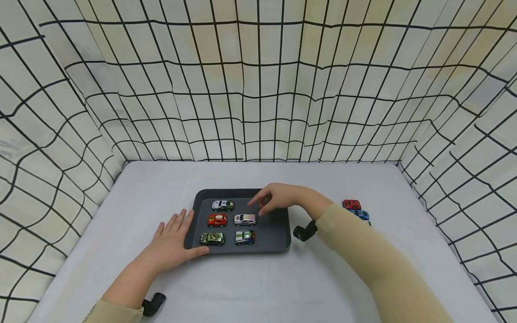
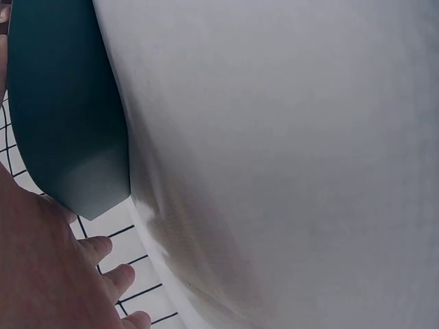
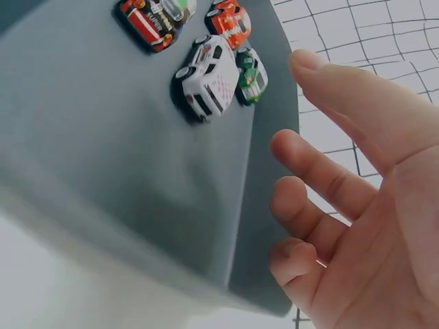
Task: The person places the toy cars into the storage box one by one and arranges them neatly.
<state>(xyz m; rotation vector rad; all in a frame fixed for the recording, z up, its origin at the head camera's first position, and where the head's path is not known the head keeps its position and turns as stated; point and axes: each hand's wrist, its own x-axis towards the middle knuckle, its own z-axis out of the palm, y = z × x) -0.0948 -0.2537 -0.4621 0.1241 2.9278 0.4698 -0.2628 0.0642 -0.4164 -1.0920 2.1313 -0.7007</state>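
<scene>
A dark grey tray (image 1: pixel 274 242) lies on the table with several small toy cars in it. My left hand (image 1: pixel 171 246) rests at its left edge, fingers spread and the thumb over the front rim. Above the back right part of the tray hovers my right hand (image 1: pixel 278 197), its fingers loosely bent and holding nothing. Nearest to it is a white toy car with pink marks (image 3: pixel 214 79). The left column has a white car (image 1: pixel 222 205), a red car (image 1: pixel 217 220) and a camouflage car (image 1: pixel 212 238). A green, white and blue car (image 1: pixel 245 237) sits in front of the white-pink one.
Right of the tray, a red toy car (image 1: pixel 352 204) and a blue toy car (image 1: pixel 359 214) stand on the white table (image 1: pixel 161 179); the right sleeve (image 1: pixel 363 251) partly hides the cars there. White walls with a black grid (image 1: pixel 258 89) enclose the table's back and sides.
</scene>
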